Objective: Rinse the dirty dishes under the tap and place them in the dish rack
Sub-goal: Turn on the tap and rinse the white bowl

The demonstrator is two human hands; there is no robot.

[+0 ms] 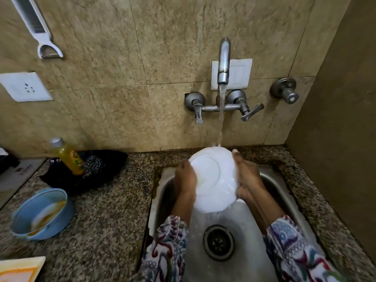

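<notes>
A white plate (213,180) is held tilted over the steel sink (284,190), its underside facing me. My left hand (186,178) grips its left rim and my right hand (247,176) grips its right rim. Water runs from the wall tap (223,60) and strikes the plate's far edge. A light blue bowl (22,220) with brownish residue inside sits on the counter at the left. No dish rack is in view.
A yellow soap bottle (70,157) and a steel scrubber (94,164) rest on a black tray (114,159) left of the sink. The drain (218,243) lies below the plate. A socket (25,86) and a hanging peeler (36,25) are on the wall.
</notes>
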